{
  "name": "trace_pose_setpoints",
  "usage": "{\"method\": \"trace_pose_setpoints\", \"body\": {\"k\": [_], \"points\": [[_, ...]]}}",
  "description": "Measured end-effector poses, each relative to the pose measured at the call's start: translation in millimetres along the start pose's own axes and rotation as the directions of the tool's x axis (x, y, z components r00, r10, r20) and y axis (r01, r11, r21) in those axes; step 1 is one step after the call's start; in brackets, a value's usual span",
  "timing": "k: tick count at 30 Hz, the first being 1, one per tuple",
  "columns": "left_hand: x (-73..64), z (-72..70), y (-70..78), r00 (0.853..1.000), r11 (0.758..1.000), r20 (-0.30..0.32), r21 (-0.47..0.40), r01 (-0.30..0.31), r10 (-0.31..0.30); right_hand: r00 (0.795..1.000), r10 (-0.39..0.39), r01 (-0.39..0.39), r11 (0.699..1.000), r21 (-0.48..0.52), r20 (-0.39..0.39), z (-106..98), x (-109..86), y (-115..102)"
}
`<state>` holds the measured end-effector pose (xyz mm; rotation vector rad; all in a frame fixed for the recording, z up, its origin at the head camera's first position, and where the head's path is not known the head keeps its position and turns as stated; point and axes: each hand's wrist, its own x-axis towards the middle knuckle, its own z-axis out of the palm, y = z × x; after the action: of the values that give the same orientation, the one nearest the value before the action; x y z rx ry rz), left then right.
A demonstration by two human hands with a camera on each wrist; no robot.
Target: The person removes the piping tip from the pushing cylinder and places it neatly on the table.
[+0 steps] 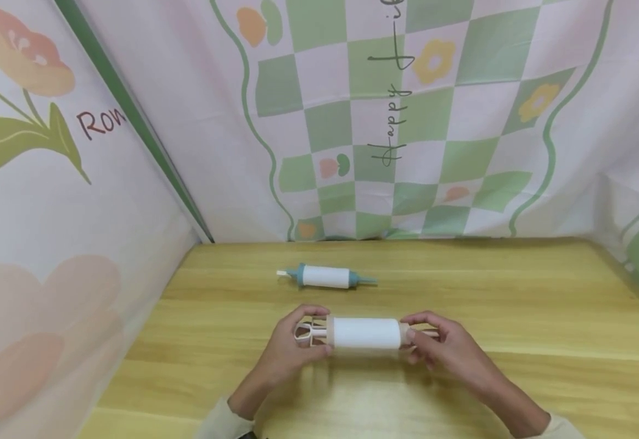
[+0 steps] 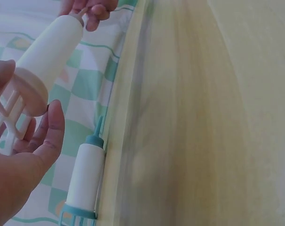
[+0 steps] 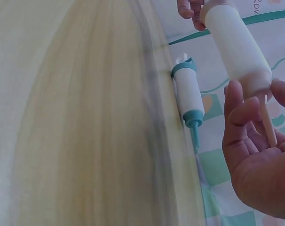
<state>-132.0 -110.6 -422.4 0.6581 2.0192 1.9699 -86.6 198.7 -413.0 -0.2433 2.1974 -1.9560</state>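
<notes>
A white tube with beige end caps (image 1: pixel 366 333) is held level over the table between both hands. My left hand (image 1: pixel 294 344) grips its left end, thumb and fingers round the beige cap, beside an open frame of pale bars (image 2: pixel 11 113). At the other end, the fingers of my right hand (image 1: pixel 453 347) pinch the narrower beige cap, from which a thin beige spout (image 3: pixel 268 123) sticks out towards the palm. Beyond the hands, a similar white tube with teal ends (image 1: pixel 325 277) lies on its side, its thin teal spout pointing right.
Light wood grain covers the tabletop (image 1: pixel 204 378). A printed cloth with green checks and flowers (image 1: pixel 374 122) hangs along the table's far edge. Another flowered cloth (image 1: pixel 39 219) hangs on the left, and more fabric (image 1: pixel 632 152) hangs at the right.
</notes>
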Motion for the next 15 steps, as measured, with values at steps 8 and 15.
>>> {"method": "trace_pose_setpoints", "body": {"k": [8, 15], "points": [[0.1, 1.7, -0.7, 1.0, 0.999, 0.003, -0.038, 0.025, -0.025, 1.0, 0.024, -0.024, 1.0, 0.006, -0.013, 3.7, 2.6, 2.4], [1.1, 0.6, -2.7, 0.999, 1.0, -0.033, -0.012, 0.029, -0.029, 0.999, 0.028, -0.027, 0.999, 0.036, -0.027, 7.4, 3.2, 0.6]]}}
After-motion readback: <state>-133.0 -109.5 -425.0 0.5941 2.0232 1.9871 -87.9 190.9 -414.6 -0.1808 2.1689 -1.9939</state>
